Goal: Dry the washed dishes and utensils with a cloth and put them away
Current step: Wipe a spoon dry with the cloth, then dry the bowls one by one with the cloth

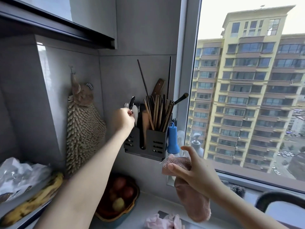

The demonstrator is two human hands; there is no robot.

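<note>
Black perforated metal utensil caddy [145,142], wall-mounted beside the window — two compartments. Right compartment: bundle of wooden and dark chopsticks [158,111], standing near upright, fanned slightly. Left compartment: forks, a pale spoon and a shiny metal utensil with a curved dark-tipped end [132,104].

Left hand [123,119]: raised to the left compartment, fingers curled round the shiny utensil just above the rim. Its long axis appears close to vertical, working end down inside the caddy, curved end above the knuckles; how deep it sits cannot be told. The slot lies directly below the grip, so the coming move looks like a straight lowering and release.

Right hand [193,169]: lower and to the right, below the caddy, thumb and fingers gripping a pink waffle-weave drying cloth [191,192] that hangs down towards the tabletop [148,210]. The left hand is clearly the nearer to the caddy.

Also present — blue plastic-handled brush [172,139] hooked on the caddy's right side; beige chenille hand towel [84,129] on a wall hook; bowl of fruit [118,195]; spotted banana [33,200].

Brands, labels, writing: none legible.
</note>
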